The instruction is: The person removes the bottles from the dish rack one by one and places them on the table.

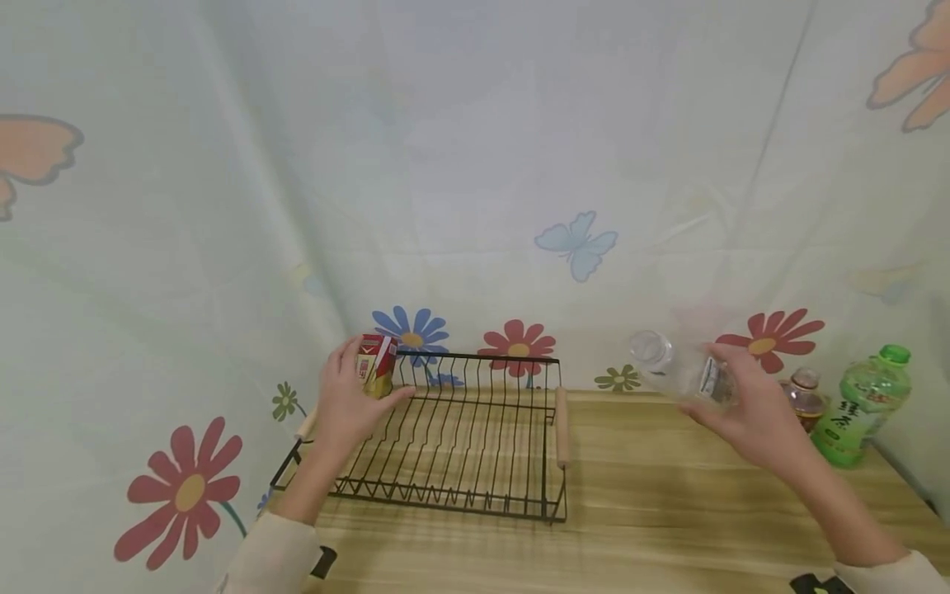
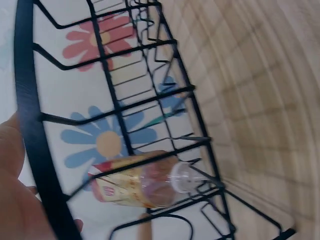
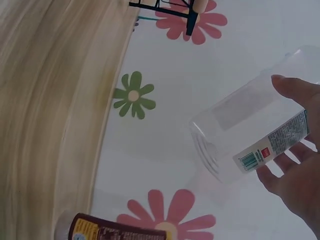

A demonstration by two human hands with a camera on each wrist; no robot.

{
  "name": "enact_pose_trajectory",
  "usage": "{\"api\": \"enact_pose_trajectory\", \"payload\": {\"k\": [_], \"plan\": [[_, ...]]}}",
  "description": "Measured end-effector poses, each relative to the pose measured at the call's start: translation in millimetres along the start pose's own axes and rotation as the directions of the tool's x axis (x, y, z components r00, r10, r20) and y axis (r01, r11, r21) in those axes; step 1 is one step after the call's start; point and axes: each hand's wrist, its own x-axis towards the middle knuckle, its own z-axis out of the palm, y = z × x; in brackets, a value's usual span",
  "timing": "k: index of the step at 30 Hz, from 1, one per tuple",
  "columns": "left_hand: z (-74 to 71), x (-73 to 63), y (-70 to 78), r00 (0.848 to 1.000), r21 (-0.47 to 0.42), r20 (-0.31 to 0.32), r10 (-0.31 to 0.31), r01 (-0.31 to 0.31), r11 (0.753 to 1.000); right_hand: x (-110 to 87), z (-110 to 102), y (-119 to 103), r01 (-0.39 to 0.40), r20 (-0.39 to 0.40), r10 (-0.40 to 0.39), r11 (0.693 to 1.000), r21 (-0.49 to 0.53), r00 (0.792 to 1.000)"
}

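Note:
My right hand grips a clear plastic bottle held up above the table and tilted. A printed label with a barcode shows on its side in the right wrist view. My left hand is at the left end of a black wire dish rack, its thumb stretched out to the right. Beside its fingers, a bottle with a red and yellow label stands upside down in the rack, its clear neck end low among the wires. In the left wrist view the fingers lie apart from this bottle.
The rack has wooden handles and stands on a wood-grain table. At the back right are a green tea bottle and a dark-labelled bottle, close behind my right hand. A flower-printed curtain borders the table's back.

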Motion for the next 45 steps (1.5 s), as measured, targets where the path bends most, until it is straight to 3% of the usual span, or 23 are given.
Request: {"api": "enact_pose_trajectory", "payload": {"k": [3,6,9,18,22,27,31,36,45], "plan": [[4.0,-0.7,-14.3,0.995,-0.036,0.023,-0.097,0.098,0.995,-0.5,-2,9,-0.060,-0.012,0.061,0.997,0.044,0.998],[7.7,-1.9,-25.9,0.988,-0.051,0.054,-0.145,0.147,0.988,-1.6,-5,18,-0.137,0.003,0.138,0.985,0.108,0.990],[11.7,-2.8,-34.4,0.982,-0.051,0.091,-0.169,0.174,0.984,-5.0,-7,29,-0.216,0.025,0.214,0.962,0.166,0.976],[17.7,1.3,-44.2,0.965,-0.053,0.165,-0.203,0.214,0.975,-20.3,-8,59,-0.331,0.069,0.328,0.879,0.343,0.942],[15.2,5.0,-44.2,0.956,-0.058,0.205,-0.207,0.223,0.973,-25.4,-9,66,-0.366,0.093,0.357,0.863,0.348,0.930],[15.6,7.3,-47.3,0.943,-0.024,0.240,-0.231,0.243,0.970,-29.6,-9,71,-0.364,0.096,0.354,0.863,0.349,0.930],[18.3,6.5,-49.3,0.943,-0.018,0.240,-0.231,0.243,0.970,-32.5,-8,76,-0.372,0.095,0.362,0.871,0.321,0.927],[20.7,5.7,-51.6,0.940,-0.016,0.249,-0.231,0.243,0.970,-35.3,-6,79,-0.422,0.124,0.403,0.867,0.264,0.907],[24.0,3.1,-52.6,0.937,-0.039,0.251,-0.243,0.261,0.965,-44.4,-4,86,-0.450,0.149,0.424,0.844,0.293,0.893]]}}
